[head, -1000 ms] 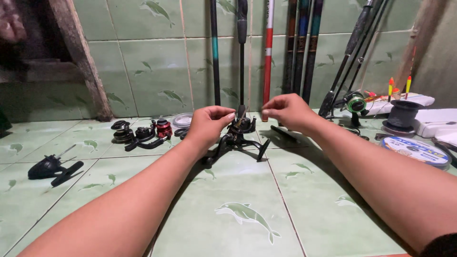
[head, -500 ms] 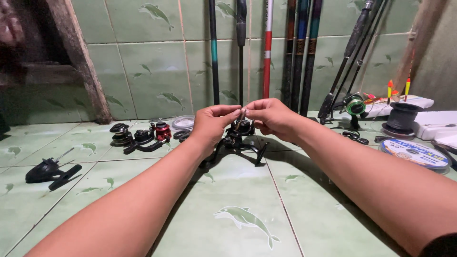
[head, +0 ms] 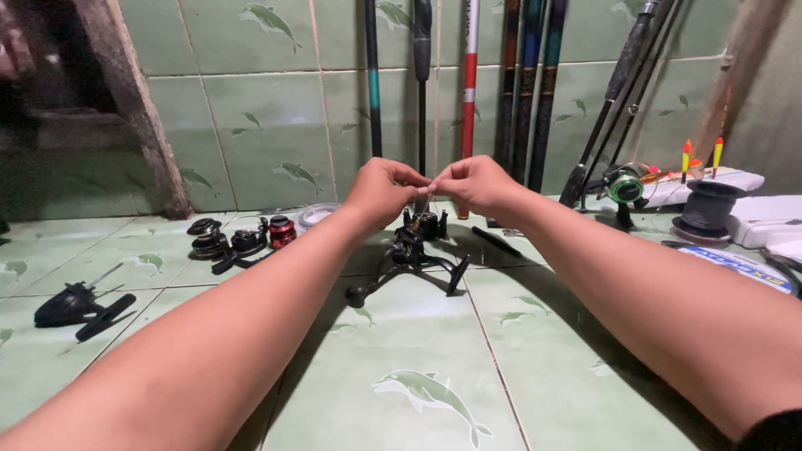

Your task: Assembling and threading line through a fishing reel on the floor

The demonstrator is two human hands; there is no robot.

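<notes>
Head view: green tiled floor with dolphin-print tiles, the same green tile running up the wall behind. Left hand and right hand are raised together over the floor, fingertips meeting at the middle. Fingers of both hands are pinched together on something too small to make out, possibly thin line; cannot tell. Directly below the fingers stands a black spinning reel on the floor, handle arm stretched toward the viewer's left, apart from the hands.

Left of the fingers, low on the floor: a cluster of small reel parts, one with a red spool, plus a clear line spool near the wall. Farther left lies a black reel piece, alone.

Behind the fingers, several fishing rods lean upright against the wall. Right of the fingers: a rod with a green reel, a dark spool, orange-tipped floats, a white box. A dark wooden post leans at far left.
</notes>
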